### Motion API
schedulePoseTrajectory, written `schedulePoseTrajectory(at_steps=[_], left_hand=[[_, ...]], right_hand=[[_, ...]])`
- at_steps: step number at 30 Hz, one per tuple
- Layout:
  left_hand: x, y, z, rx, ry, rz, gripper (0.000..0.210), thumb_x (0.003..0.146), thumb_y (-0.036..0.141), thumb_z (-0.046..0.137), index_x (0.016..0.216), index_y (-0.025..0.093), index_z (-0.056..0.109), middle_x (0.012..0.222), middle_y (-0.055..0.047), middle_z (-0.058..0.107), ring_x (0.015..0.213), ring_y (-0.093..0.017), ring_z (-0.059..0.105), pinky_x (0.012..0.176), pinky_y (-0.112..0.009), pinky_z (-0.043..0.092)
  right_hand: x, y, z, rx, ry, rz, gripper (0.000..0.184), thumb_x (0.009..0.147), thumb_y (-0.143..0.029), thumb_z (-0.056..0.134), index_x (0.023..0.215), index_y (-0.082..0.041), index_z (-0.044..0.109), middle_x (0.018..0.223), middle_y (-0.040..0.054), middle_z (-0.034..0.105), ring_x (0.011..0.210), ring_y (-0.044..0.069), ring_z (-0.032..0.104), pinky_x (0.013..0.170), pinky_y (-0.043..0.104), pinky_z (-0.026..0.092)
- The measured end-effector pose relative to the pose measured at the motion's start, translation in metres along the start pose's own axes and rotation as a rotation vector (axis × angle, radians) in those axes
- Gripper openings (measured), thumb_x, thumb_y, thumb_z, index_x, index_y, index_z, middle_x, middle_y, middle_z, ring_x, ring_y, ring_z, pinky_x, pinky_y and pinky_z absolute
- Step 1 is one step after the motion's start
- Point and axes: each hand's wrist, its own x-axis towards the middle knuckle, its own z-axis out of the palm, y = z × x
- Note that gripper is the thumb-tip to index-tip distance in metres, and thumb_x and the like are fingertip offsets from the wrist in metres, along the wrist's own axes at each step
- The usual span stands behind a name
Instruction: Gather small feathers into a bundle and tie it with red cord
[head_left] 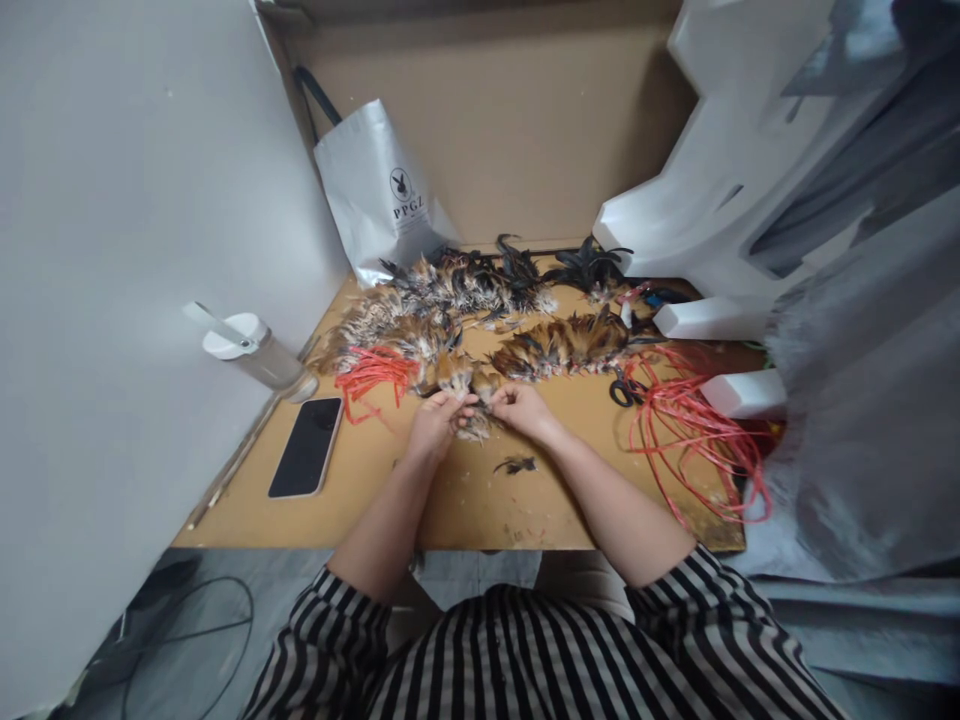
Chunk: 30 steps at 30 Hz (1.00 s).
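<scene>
My left hand is closed in a pinch on brown feathers at the table's middle. Close on its right, my right hand pinches at the edge of the same small feather clump; its fingertips partly hide what they grip. Pale fluffy feathers lie below and between the hands. Beyond them, a row of brown feather bundles spreads to the right. A larger heap of brown, white and black feathers lies behind and to the left. Cut red plastic strips sit just left of my left hand.
Black-handled scissors lie on the right, beside a tangle of long red strips. On the left are a phone and a lidded cup. A silver bag leans at the back. White foam pieces jut in from the right.
</scene>
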Motion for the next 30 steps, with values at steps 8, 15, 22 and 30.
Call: schedulePoseTrajectory(at_steps=[8, 15, 22, 30], left_hand=[[-0.0013, 0.0008, 0.0016, 0.009, -0.028, -0.013, 0.022, 0.060, 0.024, 0.072, 0.074, 0.010, 0.063, 0.069, -0.005, 0.066, 0.051, -0.005, 0.053, 0.046, -0.014, 0.039], [-0.0030, 0.0020, 0.0033, 0.030, -0.013, -0.038, 0.021, 0.062, 0.023, 0.071, 0.076, 0.010, 0.062, 0.073, -0.006, 0.067, 0.051, -0.005, 0.054, 0.046, -0.014, 0.040], [-0.0027, 0.0015, 0.0019, 0.012, -0.033, -0.038, 0.022, 0.062, 0.023, 0.072, 0.077, 0.009, 0.063, 0.076, -0.007, 0.068, 0.053, -0.005, 0.056, 0.046, -0.014, 0.041], [-0.0012, -0.0006, 0.0006, 0.011, -0.036, -0.058, 0.019, 0.064, 0.021, 0.071, 0.078, 0.009, 0.064, 0.080, -0.008, 0.068, 0.055, -0.006, 0.057, 0.045, -0.013, 0.041]], right_hand=[[-0.0007, -0.0075, -0.0032, 0.558, -0.128, 0.133, 0.024, 0.055, -0.020, 0.071, 0.073, -0.014, 0.058, 0.052, -0.0027, 0.061, 0.041, 0.006, 0.053, 0.038, 0.014, 0.039], [0.0009, -0.0087, -0.0056, 0.681, -0.142, 0.244, 0.011, 0.061, -0.012, 0.068, 0.070, -0.012, 0.062, 0.054, 0.0016, 0.064, 0.049, 0.009, 0.060, 0.043, 0.015, 0.048], [0.0023, -0.0078, -0.0058, 0.676, -0.101, 0.228, 0.014, 0.058, -0.018, 0.071, 0.065, -0.013, 0.060, 0.049, -0.0011, 0.060, 0.040, 0.006, 0.053, 0.035, 0.014, 0.040], [0.0025, -0.0081, -0.0054, 0.676, -0.063, 0.161, 0.026, 0.051, -0.027, 0.076, 0.066, -0.014, 0.059, 0.052, -0.0019, 0.061, 0.043, 0.006, 0.053, 0.040, 0.015, 0.039]])
